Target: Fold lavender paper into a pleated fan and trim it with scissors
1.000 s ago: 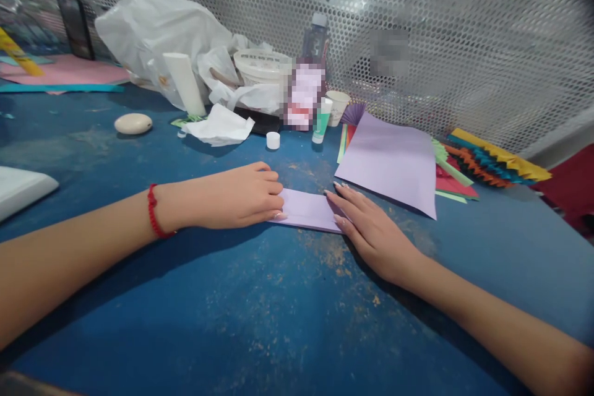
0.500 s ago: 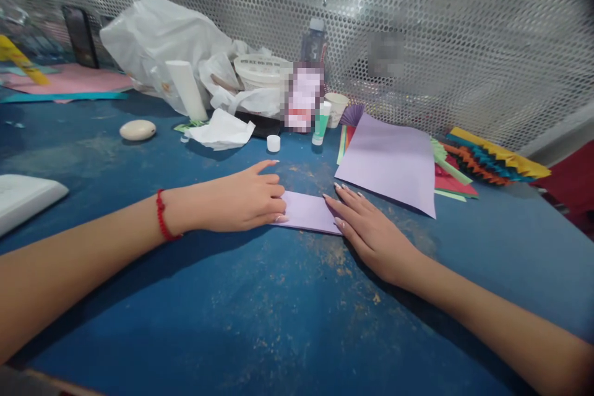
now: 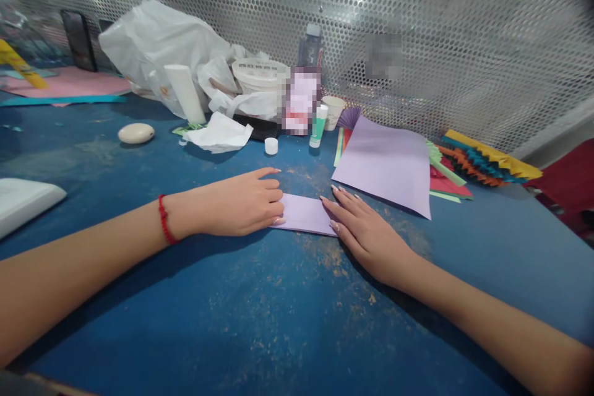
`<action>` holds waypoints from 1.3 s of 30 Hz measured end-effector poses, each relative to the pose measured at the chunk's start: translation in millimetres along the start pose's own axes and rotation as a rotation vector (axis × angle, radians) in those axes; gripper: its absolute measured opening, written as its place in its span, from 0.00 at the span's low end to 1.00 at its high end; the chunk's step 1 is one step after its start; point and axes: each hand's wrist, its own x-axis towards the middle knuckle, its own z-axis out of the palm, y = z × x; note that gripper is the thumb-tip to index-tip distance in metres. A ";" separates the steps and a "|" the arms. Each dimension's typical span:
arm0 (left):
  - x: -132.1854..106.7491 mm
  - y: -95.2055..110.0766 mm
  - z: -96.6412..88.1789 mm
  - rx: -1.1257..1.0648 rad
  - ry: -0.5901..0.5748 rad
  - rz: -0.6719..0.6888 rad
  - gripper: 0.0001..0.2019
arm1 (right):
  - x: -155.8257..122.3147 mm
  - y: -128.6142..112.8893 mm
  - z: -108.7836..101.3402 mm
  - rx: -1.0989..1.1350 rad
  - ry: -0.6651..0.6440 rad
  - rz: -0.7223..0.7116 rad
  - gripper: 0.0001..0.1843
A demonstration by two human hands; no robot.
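A folded strip of light purple paper lies flat on the blue table between my two hands. My left hand, with a red bracelet at the wrist, is on the paper's left end. Its index finger points outward, while the other fingers curl and the thumb presses near the front edge. At the right end, my right hand rests with its fingers stretched out and lying on the paper. The fingers cover both ends of the strip. A larger purple sheet lies just beyond my right hand.
Behind the hands stand a green-and-white glue tube, a white cap, a paper cup and a bottle. White plastic bags lie against the perforated metal wall. Pleated coloured paper sits at right.
The whole view has shifted slightly. My hands and the folded purple paper keep practically the same places, with both hands still on it.
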 end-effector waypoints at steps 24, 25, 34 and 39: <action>-4.4 -13.1 8.5 -0.452 -0.043 -0.143 0.28 | -2.6 -2.0 -4.2 0.002 0.067 -0.019 0.35; -4.3 -13.3 8.4 -0.467 -0.053 -0.145 0.28 | -3.2 -6.7 -7.1 0.002 0.104 -0.048 0.36; -4.4 -16.9 11.6 -0.513 -0.051 -0.152 0.28 | -6.1 -45.5 -13.8 -0.021 -0.129 -0.323 0.44; -4.8 -14.7 9.7 -0.529 -0.071 -0.156 0.28 | -7.4 -41.0 -10.4 0.064 -0.208 -0.268 0.45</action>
